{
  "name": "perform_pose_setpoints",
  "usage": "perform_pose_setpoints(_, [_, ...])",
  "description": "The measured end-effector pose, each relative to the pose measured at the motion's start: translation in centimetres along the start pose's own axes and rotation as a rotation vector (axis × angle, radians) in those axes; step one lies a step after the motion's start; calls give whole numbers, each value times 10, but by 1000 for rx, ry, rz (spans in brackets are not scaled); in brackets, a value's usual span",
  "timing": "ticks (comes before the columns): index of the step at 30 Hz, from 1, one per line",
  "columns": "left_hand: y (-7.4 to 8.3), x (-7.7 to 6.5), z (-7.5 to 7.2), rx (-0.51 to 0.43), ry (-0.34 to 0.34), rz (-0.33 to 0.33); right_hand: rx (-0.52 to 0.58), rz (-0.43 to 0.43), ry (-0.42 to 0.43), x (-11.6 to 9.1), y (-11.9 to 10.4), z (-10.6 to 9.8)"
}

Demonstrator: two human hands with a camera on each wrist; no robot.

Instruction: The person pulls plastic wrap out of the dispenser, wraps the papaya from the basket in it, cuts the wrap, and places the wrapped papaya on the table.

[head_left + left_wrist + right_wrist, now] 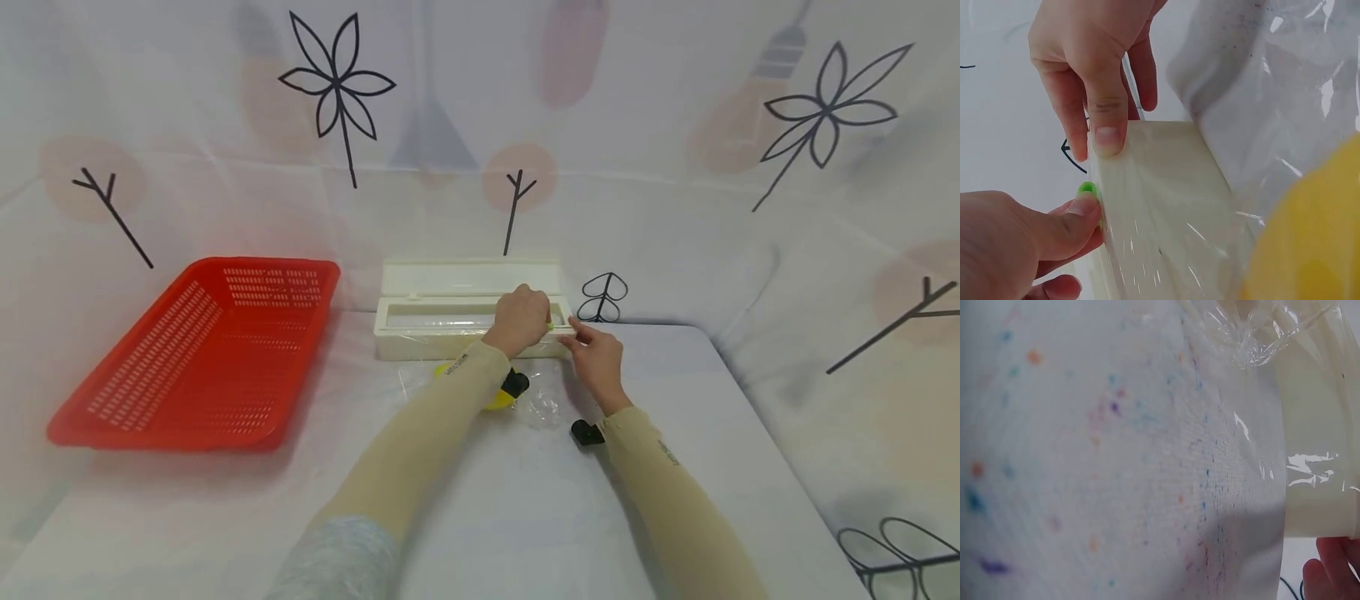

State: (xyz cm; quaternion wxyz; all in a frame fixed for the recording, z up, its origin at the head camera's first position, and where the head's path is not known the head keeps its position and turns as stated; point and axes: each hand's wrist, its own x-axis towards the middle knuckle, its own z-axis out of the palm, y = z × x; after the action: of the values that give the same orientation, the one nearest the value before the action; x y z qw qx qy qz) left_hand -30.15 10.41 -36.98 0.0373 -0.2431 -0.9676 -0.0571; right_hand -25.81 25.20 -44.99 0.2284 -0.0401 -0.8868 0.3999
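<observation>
A long cream cling film dispenser (420, 346) lies at the back of the table, its lid (465, 279) raised. My left hand (520, 318) is over its front edge near the right end, pinching a small green slider (1088, 187) between thumb and finger. At that right end my right hand (597, 358) grips the corner, thumb pressing the front face and fingers around the far side. Clear cling film (542, 402) drapes from the dispenser's front onto the table. A yellow object (1316, 237) sits in front, mostly hidden beneath my left forearm.
A red slotted plastic basket (187, 375) stands to the left. White cloth covers the table (510, 517), and a patterned curtain (645, 125) hangs close behind the dispenser. Black wrist cameras (587, 433) are strapped at both wrists.
</observation>
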Motion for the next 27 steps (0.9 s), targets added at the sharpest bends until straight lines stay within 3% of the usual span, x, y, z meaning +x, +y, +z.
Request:
perform_pose_setpoints(17, [-19,-7,-8,-43,-38,3,13,14,-15,3,2,2])
perform_pose_setpoints(27, [-29,-10,-14,-23,-45,3,2,7,-14,3,2,-1])
